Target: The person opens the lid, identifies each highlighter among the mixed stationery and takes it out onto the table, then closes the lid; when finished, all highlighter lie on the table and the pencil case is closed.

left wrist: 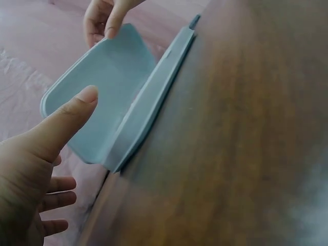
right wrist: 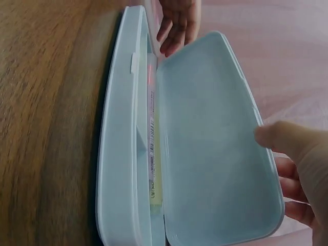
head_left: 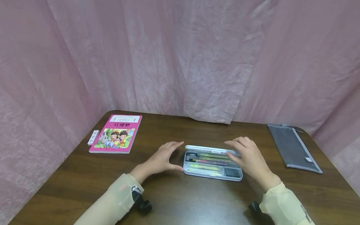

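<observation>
A pale blue pencil case point(head_left: 197, 176) lies on the table with its lid point(right wrist: 215, 138) raised on the far side. My right hand point(head_left: 248, 159) holds the lid's edge near its right end, thumb on the edge and fingers behind. By the left end of the case, my left hand point(head_left: 161, 157) is spread, its thumb apart from the fingers and nothing between them. Inside the case lie yellow-green pens point(head_left: 204, 167), a pinkish pen point(head_left: 212, 162) with a dark end, and a dark square piece point(head_left: 232, 172) in the front right compartment.
A pink picture book point(head_left: 118, 136) lies at the back left of the brown table point(head_left: 180, 203), with a small white box point(head_left: 93, 137) beside it. At the right is a grey zip pouch point(head_left: 293, 148). Pink curtains point(head_left: 168, 62) hang behind the table.
</observation>
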{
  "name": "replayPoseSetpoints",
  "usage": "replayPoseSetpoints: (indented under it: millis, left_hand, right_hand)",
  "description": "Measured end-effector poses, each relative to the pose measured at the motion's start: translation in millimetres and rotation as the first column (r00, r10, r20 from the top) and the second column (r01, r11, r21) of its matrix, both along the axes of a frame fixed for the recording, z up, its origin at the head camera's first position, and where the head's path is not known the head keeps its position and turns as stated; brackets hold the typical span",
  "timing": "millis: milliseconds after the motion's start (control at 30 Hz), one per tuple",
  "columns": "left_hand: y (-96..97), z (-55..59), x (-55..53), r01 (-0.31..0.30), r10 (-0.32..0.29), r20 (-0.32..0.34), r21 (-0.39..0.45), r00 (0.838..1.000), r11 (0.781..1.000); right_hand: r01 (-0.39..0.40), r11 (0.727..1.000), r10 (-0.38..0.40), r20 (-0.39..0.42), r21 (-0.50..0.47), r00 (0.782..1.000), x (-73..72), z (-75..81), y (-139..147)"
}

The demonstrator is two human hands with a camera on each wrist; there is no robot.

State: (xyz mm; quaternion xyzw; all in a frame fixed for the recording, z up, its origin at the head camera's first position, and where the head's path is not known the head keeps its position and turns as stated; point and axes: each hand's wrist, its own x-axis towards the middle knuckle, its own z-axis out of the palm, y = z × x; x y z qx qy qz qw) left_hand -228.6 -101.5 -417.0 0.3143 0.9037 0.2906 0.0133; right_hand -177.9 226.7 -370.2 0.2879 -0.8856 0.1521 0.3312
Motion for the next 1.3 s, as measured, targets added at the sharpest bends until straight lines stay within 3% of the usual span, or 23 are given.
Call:
replayPoseSetpoints:
  millis: [167,600,833,1033,1300]
  left_hand:
    - [-1.0,-2.0,4.2,0.002,-0.002,-0.048,-0.008,0.999,1.0]
    - [0.7,-2.5,8.8,-0.024,0.022,-0.086,-0.029,0.996,0.999]
    - [4.5,1.9,10.2,-0.014,0.009,-0.182,-0.028,0.983,0.999]
    - [9.1,4.1,9.7,0.038,-0.05,-0.303,-0.045,0.952,0.998]
    - [19.8,5.2,3.2,0.101,-0.154,-0.472,-0.136,0.868,0.986]
  right_hand:
    - [0.019,0.999,-0.022,-0.067,-0.045,0.998,-2.8,2.4,-2]
    - [0.105,0.994,-0.107,-0.063,-0.042,0.992,-7.9,1.8,-2]
    - [0.109,0.994,-0.111,-0.108,-0.025,0.988,-10.1,0.3,0]
    - [0.106,0.994,-0.108,-0.081,-0.023,0.991,-12.9,-0.1,3]
    - [0.137,0.991,-0.136,0.041,-0.013,0.99,-17.3,-1.7,4]
